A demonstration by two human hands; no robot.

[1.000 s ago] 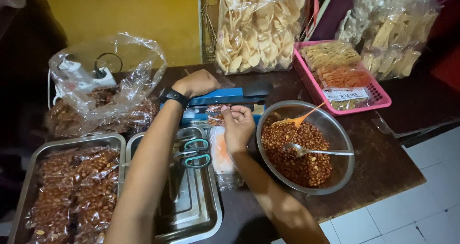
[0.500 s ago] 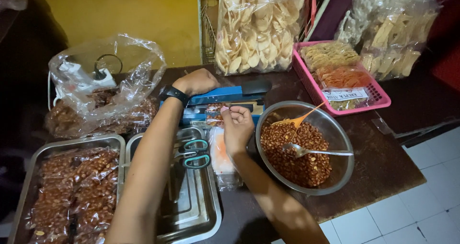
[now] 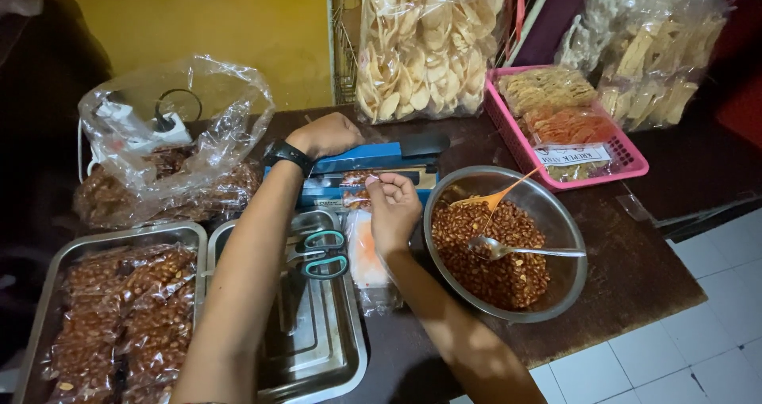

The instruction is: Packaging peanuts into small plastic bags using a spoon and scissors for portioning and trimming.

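My left hand (image 3: 325,134), with a black watch on the wrist, presses down on the blue arm of a bag sealer (image 3: 373,159) at the back of the table. My right hand (image 3: 393,205) pinches the top of a small clear plastic bag (image 3: 367,261) at the sealer's front edge. The bag holds pale and orange snack and trails toward me between a steel tray and a bowl. Both hands are closed on what they touch.
A steel bowl (image 3: 567,249) of brown coated nuts with two spoons sits right. Scissors (image 3: 317,253) lie in a steel tray (image 3: 349,356); another tray (image 3: 48,293) holds several packed bags. Large cracker bags (image 3: 425,43) and a pink basket (image 3: 627,162) stand behind.
Almost nothing has moved. My left hand stays on the sealer arm and my right hand stays at the bag's top.
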